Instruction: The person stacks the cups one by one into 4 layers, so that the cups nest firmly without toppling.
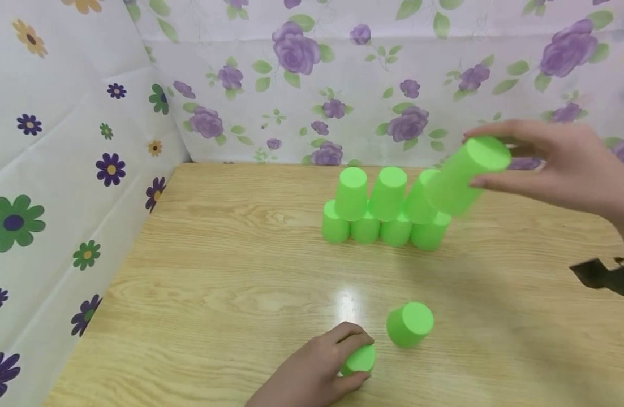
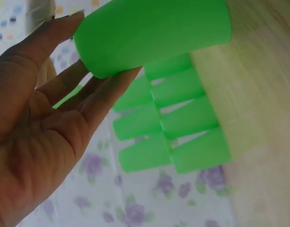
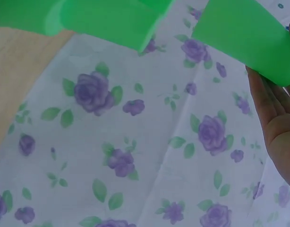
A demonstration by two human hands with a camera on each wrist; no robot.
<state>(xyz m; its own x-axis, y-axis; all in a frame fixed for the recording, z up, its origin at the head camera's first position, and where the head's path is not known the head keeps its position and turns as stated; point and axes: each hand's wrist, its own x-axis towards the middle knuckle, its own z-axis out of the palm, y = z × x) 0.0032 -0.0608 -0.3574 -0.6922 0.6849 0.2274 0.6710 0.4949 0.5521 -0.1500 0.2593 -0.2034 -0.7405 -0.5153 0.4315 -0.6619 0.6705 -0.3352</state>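
Observation:
Toward the back of the table, green plastic cups stand upside down in two tiers: a lower row of several cups (image 1: 365, 229) and an upper row of three cups (image 1: 388, 195). My right hand (image 1: 566, 164) pinches a tilted green cup (image 1: 464, 178) in the air at the right end of the tiers, partly covering the third upper cup. Near the front, my left hand (image 1: 317, 364) grips another upturned cup (image 1: 361, 360) between thumb and fingers. Beside it a lone cup (image 1: 410, 324) stands upside down, touched by neither hand.
The wooden table (image 1: 215, 271) meets a floral cloth (image 1: 291, 113) hung behind it, close to the tiers. A second flowered cloth (image 1: 62, 169) borders the left side. A dark strap-like object (image 1: 602, 276) shows at the right edge, below the right wrist.

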